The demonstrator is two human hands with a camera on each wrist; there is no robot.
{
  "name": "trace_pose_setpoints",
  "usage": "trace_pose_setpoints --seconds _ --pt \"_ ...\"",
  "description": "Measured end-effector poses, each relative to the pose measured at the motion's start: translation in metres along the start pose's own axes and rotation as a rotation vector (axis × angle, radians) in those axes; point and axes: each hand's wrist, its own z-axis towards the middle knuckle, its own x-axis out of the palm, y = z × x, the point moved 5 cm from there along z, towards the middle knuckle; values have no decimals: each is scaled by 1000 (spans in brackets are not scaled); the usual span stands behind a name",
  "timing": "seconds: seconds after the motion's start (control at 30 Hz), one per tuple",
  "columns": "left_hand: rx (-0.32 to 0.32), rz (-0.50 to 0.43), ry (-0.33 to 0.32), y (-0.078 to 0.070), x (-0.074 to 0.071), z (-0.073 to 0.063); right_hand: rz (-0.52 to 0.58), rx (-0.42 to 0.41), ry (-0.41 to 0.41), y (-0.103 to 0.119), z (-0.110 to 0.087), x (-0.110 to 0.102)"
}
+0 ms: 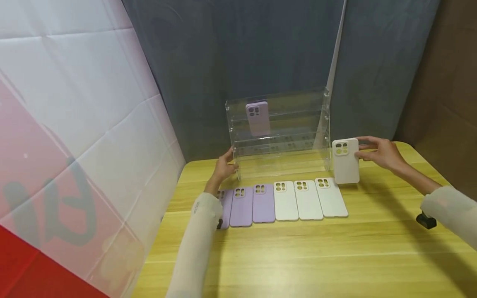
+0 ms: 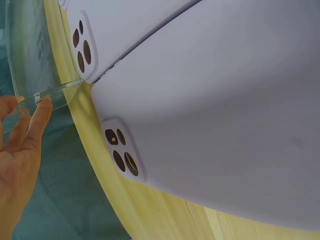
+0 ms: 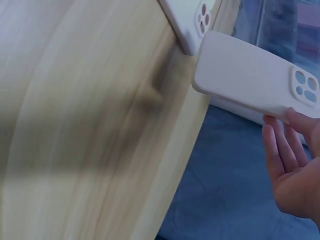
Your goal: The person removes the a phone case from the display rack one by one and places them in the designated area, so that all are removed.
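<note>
My right hand [image 1: 381, 154] pinches a white phone case [image 1: 346, 167] by its right edge, holding it upright with the camera cutouts at the top. In the right wrist view, the thumb lies on one face of that case [image 3: 245, 75] and the fingers are behind it. My left hand [image 1: 224, 167] grips the left side of a clear acrylic display rack [image 1: 281, 159], fingers and thumb around its edge. A purple phone case [image 1: 258, 124] stands on an upper shelf of the rack, toward the left.
In front of the rack lies a row of phone cases: three purple ones, such as this purple case [image 1: 242, 209], then three white ones, such as this white case [image 1: 286, 203]. My left sleeve partly covers the leftmost. Behind the wooden table [image 1: 298, 256] hangs a grey curtain [image 1: 238, 49].
</note>
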Motion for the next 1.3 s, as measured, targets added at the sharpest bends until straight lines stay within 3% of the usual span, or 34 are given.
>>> trace_pose_setpoints --seconds 0.27,0.57,0.93,1.3 --pt "-5 0 2 1 0 1 40 60 67 -20 -9 6" --pt "-20 -19 10 0 1 2 65 83 86 -39 -13 12" --pt "-23 -32 11 2 2 2 87 145 186 -65 -25 35" --pt "-5 -49 19 -1 0 -2 71 121 201 -75 -34 48"
